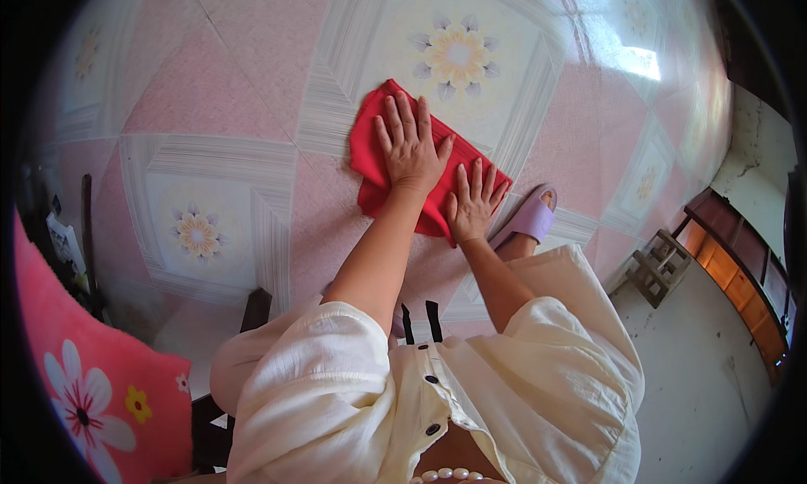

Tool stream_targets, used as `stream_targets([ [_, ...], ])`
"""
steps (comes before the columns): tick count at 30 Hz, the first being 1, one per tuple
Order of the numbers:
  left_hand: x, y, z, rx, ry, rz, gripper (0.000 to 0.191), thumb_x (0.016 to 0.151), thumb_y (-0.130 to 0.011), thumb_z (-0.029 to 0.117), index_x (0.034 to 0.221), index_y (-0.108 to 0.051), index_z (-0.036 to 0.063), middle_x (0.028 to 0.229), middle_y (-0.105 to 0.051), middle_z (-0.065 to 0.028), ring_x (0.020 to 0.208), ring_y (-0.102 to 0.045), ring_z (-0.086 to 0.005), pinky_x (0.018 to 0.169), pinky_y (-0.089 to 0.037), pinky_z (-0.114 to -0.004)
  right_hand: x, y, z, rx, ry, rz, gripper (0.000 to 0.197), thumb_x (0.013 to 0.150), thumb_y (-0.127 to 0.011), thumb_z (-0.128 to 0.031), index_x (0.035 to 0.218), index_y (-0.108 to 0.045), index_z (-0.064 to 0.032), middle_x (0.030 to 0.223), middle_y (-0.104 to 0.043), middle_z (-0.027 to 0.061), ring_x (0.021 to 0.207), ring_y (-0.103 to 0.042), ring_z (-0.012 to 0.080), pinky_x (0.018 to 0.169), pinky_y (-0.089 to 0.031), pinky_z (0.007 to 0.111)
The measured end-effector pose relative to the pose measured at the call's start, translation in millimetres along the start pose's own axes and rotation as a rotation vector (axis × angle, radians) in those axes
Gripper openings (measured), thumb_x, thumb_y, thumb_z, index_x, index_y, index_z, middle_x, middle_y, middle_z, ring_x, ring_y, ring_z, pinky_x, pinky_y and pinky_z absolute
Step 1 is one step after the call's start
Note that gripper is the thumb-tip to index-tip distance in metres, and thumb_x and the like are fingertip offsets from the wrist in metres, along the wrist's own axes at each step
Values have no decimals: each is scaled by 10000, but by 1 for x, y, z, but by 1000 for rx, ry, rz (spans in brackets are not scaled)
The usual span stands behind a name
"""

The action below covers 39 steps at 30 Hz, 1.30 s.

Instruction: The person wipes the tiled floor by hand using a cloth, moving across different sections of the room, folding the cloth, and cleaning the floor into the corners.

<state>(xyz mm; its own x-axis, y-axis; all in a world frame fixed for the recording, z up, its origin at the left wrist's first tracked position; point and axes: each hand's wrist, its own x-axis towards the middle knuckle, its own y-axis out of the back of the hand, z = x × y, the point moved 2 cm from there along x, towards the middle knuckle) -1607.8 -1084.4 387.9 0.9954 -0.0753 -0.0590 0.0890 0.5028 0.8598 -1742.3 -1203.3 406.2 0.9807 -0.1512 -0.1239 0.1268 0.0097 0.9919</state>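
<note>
A red cloth (371, 145) lies spread on the patterned tile floor (243, 62), its lower edge rumpled. My left hand (413, 153) rests palm down on the cloth's upper middle, fingers spread and pointing away from me. Lower and to the right, my right hand (474, 201) is also flat on it, fingers apart, near the right corner. Neither hand grips the fabric. What is under the cloth is hidden.
A foot in a lilac slipper (533, 218) stands just right of the cloth. At the right is a small wooden stool (659, 268) by a pale wall (687, 345). Pink flowered fabric (157, 383) fills the lower left, near a dark upright bar (88, 232).
</note>
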Motion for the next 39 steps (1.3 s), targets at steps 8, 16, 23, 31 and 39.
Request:
stream_targets([
  [8,19,10,-26,-122,-453,-106,870,856,-629,538,1548,-329,106,1630,-194,-220,1525,-134,-376,1217,-85,-563,-38,-30,-83,1,-307,77,677,929,-486,-408,1545,-351,-164,1657,-156,152,1517,-61,449,1159,23,692],
  [16,50,32,-81,-40,-408,-39,855,862,-632,523,1549,-331,113,1631,-218,-196,1520,-168,-365,1217,-120,-545,-9,-28,-151,126,-206,-16,720,917,-542,-417,1544,-347,-123,1655,-144,179,1517,-19,460,1150,47,696],
  [23,45,46,-117,115,-299,-30,850,904,-573,544,1571,-274,110,1642,-179,-197,1525,-145,-365,1224,-87,-532,-2,-25,-162,204,-49,1,696,910,-571,-408,1536,-376,-175,1648,-200,140,1522,-64,428,1145,13,714],
  [31,28,25,-73,89,-518,-133,883,869,-617,515,1555,-290,64,1631,-169,-245,1519,-146,-403,1212,-100,-573,-39,-34,-143,235,-177,35,673,890,-599,-402,1505,-434,-181,1628,-281,88,1524,-129,372,1182,-33,661],
  [39,4,-54,77,-19,-1060,-369,802,858,-620,510,1509,-402,97,1632,-223,-188,1529,-152,-340,1227,-104,-535,-63,-49,-74,173,-506,73,681,907,-560,-400,1498,-421,-92,1633,-245,141,1523,-99,404,1189,-29,649],
])
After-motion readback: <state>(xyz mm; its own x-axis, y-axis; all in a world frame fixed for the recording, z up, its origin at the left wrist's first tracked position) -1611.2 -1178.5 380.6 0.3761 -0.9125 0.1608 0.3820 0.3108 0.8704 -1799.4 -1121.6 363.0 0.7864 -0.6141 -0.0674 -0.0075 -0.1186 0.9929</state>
